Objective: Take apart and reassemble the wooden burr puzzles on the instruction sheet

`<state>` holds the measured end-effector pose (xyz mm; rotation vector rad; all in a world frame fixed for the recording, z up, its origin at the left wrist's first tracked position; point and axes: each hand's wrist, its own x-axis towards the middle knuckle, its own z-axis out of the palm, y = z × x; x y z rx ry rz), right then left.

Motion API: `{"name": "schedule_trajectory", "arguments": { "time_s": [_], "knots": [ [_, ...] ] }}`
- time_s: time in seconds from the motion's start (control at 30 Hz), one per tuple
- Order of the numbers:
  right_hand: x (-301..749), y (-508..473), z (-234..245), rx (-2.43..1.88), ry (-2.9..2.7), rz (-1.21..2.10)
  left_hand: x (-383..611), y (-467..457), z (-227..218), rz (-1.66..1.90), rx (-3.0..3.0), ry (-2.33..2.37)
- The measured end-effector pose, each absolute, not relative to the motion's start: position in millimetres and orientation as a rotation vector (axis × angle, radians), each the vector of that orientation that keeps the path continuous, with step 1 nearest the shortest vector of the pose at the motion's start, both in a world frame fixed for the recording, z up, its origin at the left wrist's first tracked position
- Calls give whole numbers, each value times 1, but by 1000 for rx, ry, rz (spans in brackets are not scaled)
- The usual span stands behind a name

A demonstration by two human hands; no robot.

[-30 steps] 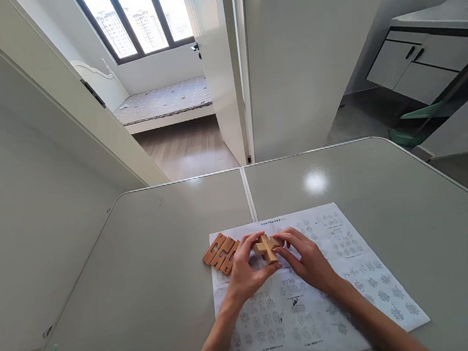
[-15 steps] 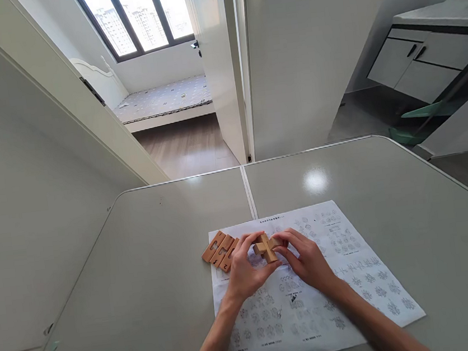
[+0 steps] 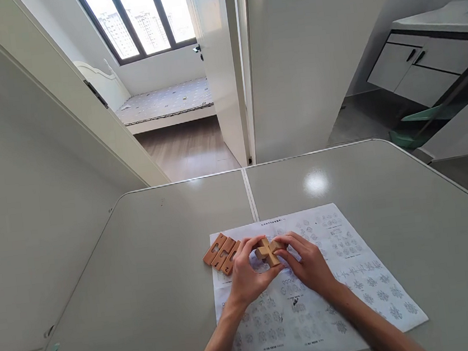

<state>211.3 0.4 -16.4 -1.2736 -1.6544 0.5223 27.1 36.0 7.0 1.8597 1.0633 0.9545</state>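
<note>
A small cross-shaped wooden burr puzzle (image 3: 270, 252) is held between both hands above a printed sheet (image 3: 319, 332). My left hand (image 3: 247, 272) is closed on it, thumb at the near end and fingers at the far end of one bar. With thumb and fingertips, my right hand (image 3: 307, 260) pinches the end of the bar on the right. Several reddish-brown flat wooden pieces (image 3: 221, 253) with slots and carved numbers lie side by side at the sheet's upper left corner, just left of my left hand.
The grey table (image 3: 146, 292) has a seam (image 3: 249, 196) down its middle. Beyond its far edge stand an open door (image 3: 217, 70) and a bed (image 3: 170, 99) under a window. At the right is a white cabinet (image 3: 424, 63) with a green dustpan (image 3: 407, 136) near it.
The puzzle has tilted slightly in my hands, and its left bar end now faces more toward me. The whole view has shifted down a little. The flat pieces have stayed in place.
</note>
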Motion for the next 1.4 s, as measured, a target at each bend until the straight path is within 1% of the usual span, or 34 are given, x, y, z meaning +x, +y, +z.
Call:
{"name": "schedule_trajectory", "arguments": {
  "time_s": [0.27,0.43,0.73,1.03,1.4],
  "knots": [
    [215,2,-17,-1249,-1663,571,28,39,6,914,1741,1024],
    [214,7,-15,-1207,-1588,656,30,38,0,971,1584,966],
    [213,4,-10,-1121,-1558,775,30,39,-3,929,1414,840],
    [212,-2,-10,-1167,-1597,591,26,40,-1,832,1382,820],
    [207,-4,-8,-1183,-1590,591,22,44,-5,814,1440,801]
  ]
}}
